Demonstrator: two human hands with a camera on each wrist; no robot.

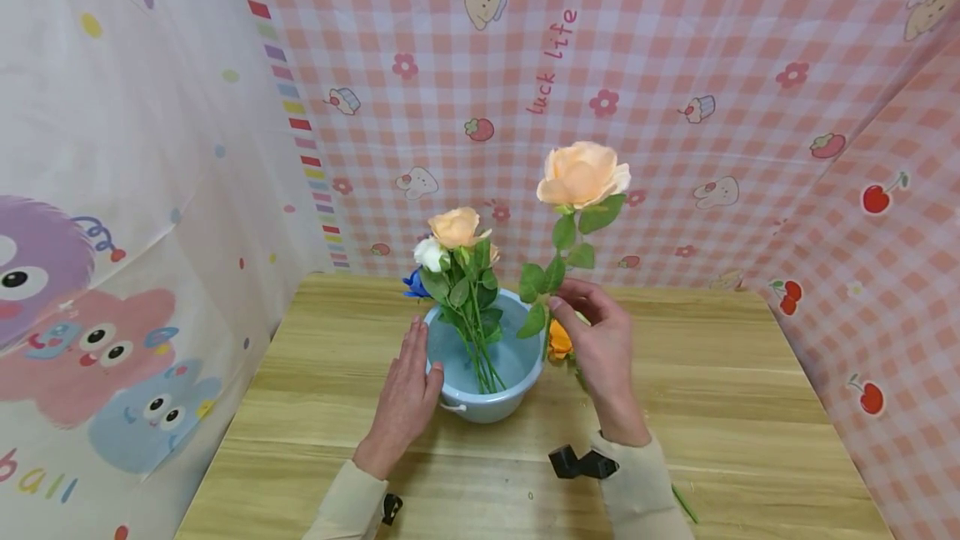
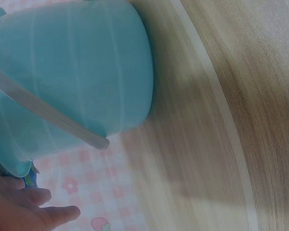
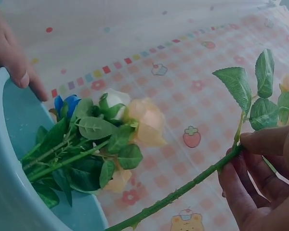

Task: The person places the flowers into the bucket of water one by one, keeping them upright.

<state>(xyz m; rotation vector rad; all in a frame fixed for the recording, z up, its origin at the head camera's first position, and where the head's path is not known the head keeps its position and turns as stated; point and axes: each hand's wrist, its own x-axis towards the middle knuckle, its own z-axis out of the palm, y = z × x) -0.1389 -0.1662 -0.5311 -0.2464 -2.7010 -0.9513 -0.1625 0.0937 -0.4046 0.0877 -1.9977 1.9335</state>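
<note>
A light blue bucket (image 1: 487,411) with a handle (image 2: 48,108) stands on the table. Flat against its left rim rests my left hand (image 1: 403,400), fingers straight. Between thumb and fingers my right hand (image 1: 606,352) pinches the green stem (image 3: 183,190) of a peach rose (image 1: 582,177), held upright by the bucket's right rim. Its lower stem end is hidden in the head view. Inside the bucket lean several stems bearing a peach rose (image 1: 455,227), a white rose (image 1: 430,255) and a blue flower (image 1: 415,283); the blooms stand above or beyond the far rim.
An orange flower (image 1: 559,341) lies right of the bucket, partly behind my right hand. A short green stem piece (image 1: 685,504) lies near the right sleeve. Checked cloth (image 1: 675,48) hangs behind the wooden table (image 1: 735,407), with a white patterned cloth (image 1: 195,140) on the left.
</note>
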